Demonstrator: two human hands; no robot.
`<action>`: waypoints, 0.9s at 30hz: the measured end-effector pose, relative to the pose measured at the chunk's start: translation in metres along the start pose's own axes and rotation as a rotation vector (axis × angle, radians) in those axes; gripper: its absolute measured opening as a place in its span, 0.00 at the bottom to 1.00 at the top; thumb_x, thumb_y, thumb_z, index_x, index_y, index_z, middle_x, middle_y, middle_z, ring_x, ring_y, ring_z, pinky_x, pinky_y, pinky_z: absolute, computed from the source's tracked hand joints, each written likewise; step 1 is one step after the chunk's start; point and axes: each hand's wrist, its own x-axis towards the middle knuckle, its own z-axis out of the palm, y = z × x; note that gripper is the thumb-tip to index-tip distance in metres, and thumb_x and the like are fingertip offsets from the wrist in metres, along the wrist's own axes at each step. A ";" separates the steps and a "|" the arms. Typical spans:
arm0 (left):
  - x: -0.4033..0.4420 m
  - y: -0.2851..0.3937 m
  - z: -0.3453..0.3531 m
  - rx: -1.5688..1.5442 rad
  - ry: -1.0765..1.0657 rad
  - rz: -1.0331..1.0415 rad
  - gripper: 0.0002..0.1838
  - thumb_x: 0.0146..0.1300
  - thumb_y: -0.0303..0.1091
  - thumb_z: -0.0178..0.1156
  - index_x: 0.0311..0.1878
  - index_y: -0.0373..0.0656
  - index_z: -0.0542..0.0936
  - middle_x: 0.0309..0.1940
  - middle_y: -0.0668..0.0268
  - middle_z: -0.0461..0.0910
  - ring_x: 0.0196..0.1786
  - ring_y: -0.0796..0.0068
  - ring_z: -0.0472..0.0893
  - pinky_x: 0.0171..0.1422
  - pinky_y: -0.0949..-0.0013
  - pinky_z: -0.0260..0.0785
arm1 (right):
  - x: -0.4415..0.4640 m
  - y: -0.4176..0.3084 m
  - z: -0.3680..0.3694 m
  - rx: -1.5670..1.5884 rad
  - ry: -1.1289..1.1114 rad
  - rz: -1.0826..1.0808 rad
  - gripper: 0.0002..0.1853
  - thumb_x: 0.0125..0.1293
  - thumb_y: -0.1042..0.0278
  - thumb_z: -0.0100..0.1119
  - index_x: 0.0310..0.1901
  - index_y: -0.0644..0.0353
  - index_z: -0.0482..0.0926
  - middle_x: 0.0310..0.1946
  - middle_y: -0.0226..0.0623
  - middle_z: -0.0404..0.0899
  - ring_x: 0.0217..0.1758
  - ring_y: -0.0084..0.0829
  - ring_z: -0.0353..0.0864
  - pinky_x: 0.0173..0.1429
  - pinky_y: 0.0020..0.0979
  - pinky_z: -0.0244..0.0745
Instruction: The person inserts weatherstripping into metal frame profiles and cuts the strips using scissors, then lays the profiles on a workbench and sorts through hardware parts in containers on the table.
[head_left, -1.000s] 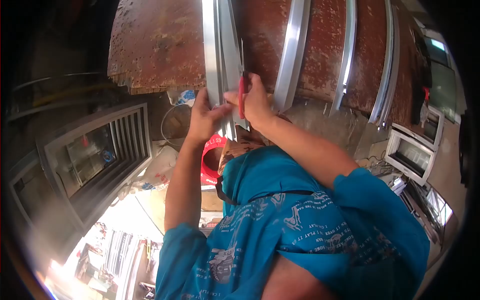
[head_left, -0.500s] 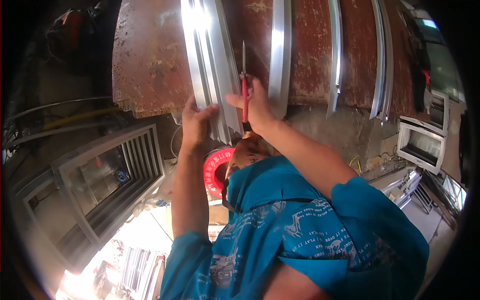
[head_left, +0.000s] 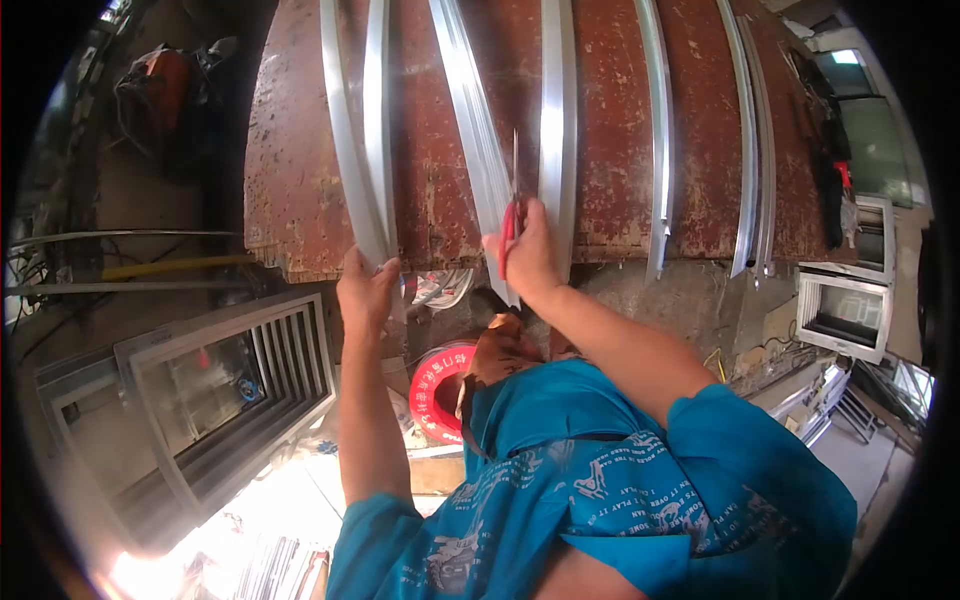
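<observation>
Strips (head_left: 555,130) of metal lie side by side over the worn table (head_left: 612,150), their near ends reaching its edge or poking past it, and that overhang seems to be what lets a hand get round them. From the head view I see the work from above. At the left, a pair of strips (head_left: 350,150) runs together toward the person; the left hand (head_left: 368,285) is closed round their near end, thumb on top, just off the edge. Held by the tip, I'd say, the length can be steered while the table bears the weight.

The right hand (head_left: 527,250) is curled round red scissors (head_left: 508,240), blades pointing away from the body. Its thumb is at the near end of the middle strip (head_left: 472,115), which lies at a slant; whether it pinches the metal or merely rests against it I cannot tell. The scissors sit in the palm, perhaps to spare the thumb for the strip.

Farther right lie a narrow strip (head_left: 657,130) and a cluster (head_left: 745,130), set apart, likely for picking up singly. A red roll (head_left: 428,385) is beside the legs, and frames (head_left: 250,435) stand at the left, seemingly clear of the elbows.
</observation>
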 end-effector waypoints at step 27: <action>-0.171 0.138 0.071 -0.704 -0.278 -0.202 0.18 0.71 0.44 0.62 0.49 0.36 0.77 0.27 0.69 0.78 0.26 0.84 0.74 0.26 0.79 0.65 | -0.029 -0.047 -0.094 0.934 -0.692 0.216 0.31 0.58 0.68 0.69 0.63 0.65 0.72 0.52 0.45 0.82 0.56 0.42 0.82 0.61 0.42 0.79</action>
